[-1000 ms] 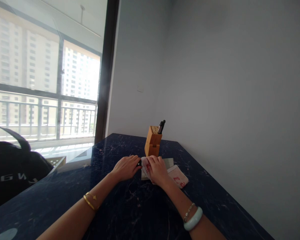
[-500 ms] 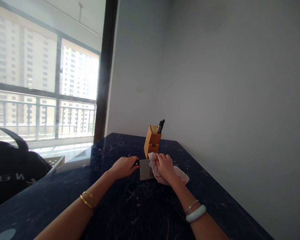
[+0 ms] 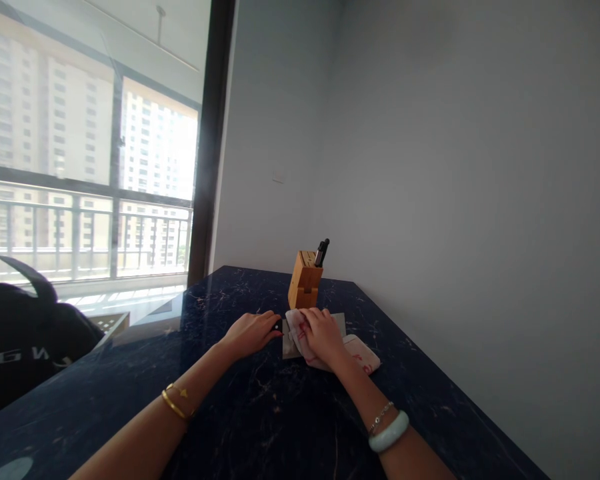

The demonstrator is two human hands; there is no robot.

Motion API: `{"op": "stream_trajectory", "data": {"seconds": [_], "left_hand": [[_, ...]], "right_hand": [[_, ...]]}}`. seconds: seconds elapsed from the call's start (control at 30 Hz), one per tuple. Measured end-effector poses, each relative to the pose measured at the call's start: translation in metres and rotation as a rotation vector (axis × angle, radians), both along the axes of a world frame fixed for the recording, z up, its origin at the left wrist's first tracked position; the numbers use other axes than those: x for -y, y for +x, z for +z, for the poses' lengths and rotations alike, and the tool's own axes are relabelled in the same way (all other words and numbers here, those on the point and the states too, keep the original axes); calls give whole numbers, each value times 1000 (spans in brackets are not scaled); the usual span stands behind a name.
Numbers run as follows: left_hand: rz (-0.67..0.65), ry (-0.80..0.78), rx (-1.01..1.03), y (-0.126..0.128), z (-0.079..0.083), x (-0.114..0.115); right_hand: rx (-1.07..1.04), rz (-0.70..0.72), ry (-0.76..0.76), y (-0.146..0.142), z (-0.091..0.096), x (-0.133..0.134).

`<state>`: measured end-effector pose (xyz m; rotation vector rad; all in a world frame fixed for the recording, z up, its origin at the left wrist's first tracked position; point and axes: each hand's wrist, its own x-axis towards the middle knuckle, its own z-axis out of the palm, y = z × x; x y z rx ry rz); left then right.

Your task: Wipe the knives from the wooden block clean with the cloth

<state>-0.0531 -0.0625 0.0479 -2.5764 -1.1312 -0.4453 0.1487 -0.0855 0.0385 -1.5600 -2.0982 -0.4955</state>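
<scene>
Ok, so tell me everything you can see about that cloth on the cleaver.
The cloth is a pale, soft-looking kitchen towel, probably cotton, with red marks or print across it. It is bunched and folded over the wide grey blade of a cleaver, leaving part of the blade showing on either side. The right hand presses down on top of it. Its lower end spreads out to the right of the blade, resting on the dark marble counter.

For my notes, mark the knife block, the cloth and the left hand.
Knife block (image 3: 305,283), head view, on its front.
Cloth (image 3: 297,331), head view, on its red-marked fold.
Left hand (image 3: 249,335), head view, on its back.
</scene>
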Motion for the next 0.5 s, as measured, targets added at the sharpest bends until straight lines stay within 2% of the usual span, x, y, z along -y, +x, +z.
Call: {"op": "stream_trajectory", "data": {"seconds": [0.17, 0.27, 0.5], "left_hand": [[18, -20, 11, 1, -2, -2], [12, -19, 14, 1, -3, -3], [-10, -8, 14, 0, 0, -1]], "right_hand": [[-42, -131, -31, 19, 2, -9], [-62, -155, -28, 25, 1, -11], [25, 70, -15, 6, -4, -5]]}}
